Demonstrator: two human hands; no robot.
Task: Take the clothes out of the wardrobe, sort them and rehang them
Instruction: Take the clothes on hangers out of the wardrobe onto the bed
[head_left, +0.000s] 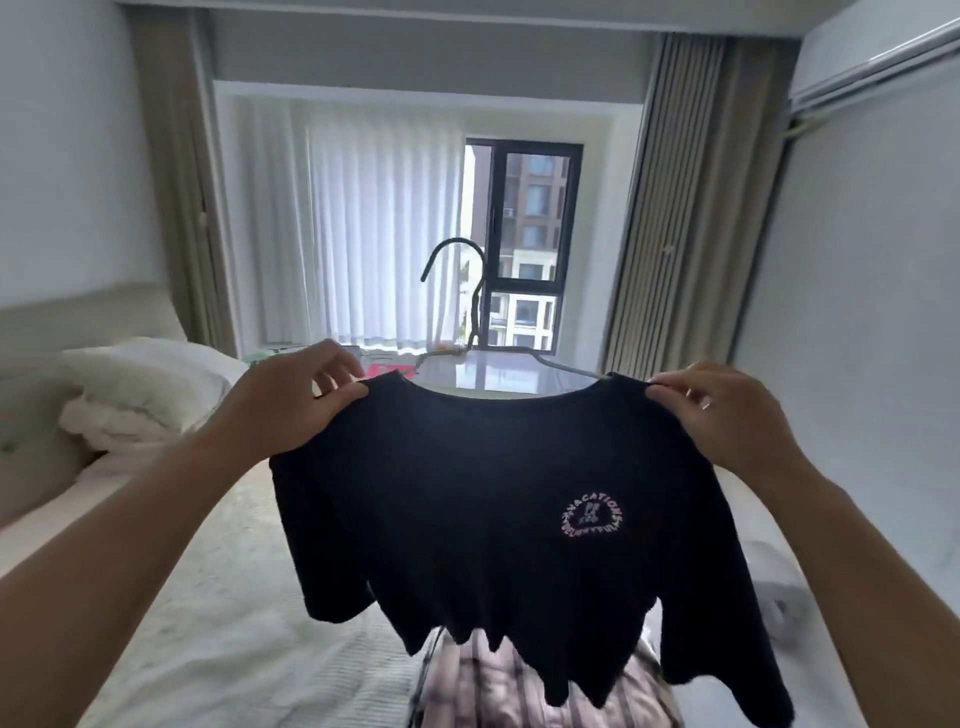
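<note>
Hands hold a black T-shirt (488, 499) up at chest height over the bed (218, 613), well apart from each other, one at each shoulder of the garment. The left hand (291, 405) pinches the fabric at the shirt's left shoulder seam, thumb on the near side and fingers curled over the top edge. The right hand (711, 410) pinches the opposite shoulder the same way, fingers folded over the cloth.

The T-shirt hangs spread between them, its front toward the camera, with a small round pink-and-white printed logo (592, 514) on the chest nearer the right hand. Its sleeves droop on either side and its lower hem falls in uneven folds. A thin wire hanger (470, 312) sits inside the neckline: its right arm shows just above the collar, running toward the right hand, and its dark hook rises above the middle of the shirt against the window (524, 244).

Below the T-shirt's hem lies a striped, plaid-like garment (498, 686) on the bed. Left of the shirt, white pillows (135, 389) are piled against a padded headboard (78, 322). Behind the shirt, sheer white curtains (363, 234) cover most of the window, with heavier beige curtains (660, 208) drawn to the sides. Above and right of the shirt, an air conditioner (878, 52) is mounted high on the wall.
</note>
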